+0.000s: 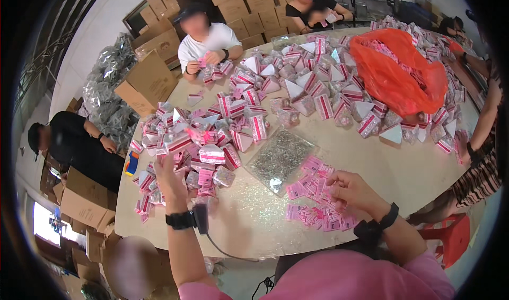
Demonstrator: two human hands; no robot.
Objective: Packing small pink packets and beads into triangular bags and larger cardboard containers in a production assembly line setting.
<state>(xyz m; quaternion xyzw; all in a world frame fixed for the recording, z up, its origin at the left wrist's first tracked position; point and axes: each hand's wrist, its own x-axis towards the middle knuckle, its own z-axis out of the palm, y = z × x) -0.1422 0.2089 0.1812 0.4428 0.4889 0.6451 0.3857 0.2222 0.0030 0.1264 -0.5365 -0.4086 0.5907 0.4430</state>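
Note:
My left hand [169, 179] reaches over the near left edge of a heap of small clear packets with pink-and-white header cards [212, 154]. Its fingers look stretched out among the packets, their tips partly lost against the heap. To the right, my right hand [347, 189] is closed, thumb and fingers pinched together over a spread of loose pink cards [321, 218]. Whatever lies in that pinch is hidden. Between my hands, a flat clear tray [281, 157] holds a mass of small shiny metal pieces.
A red plastic bag [397, 72] lies on more packets at the far right. Other people work around the pale table [254, 220]. Cardboard boxes [148, 82] and clear plastic bags [108, 88] stand at the left. A blue-and-orange tape dispenser [132, 163] sits by the table's left edge.

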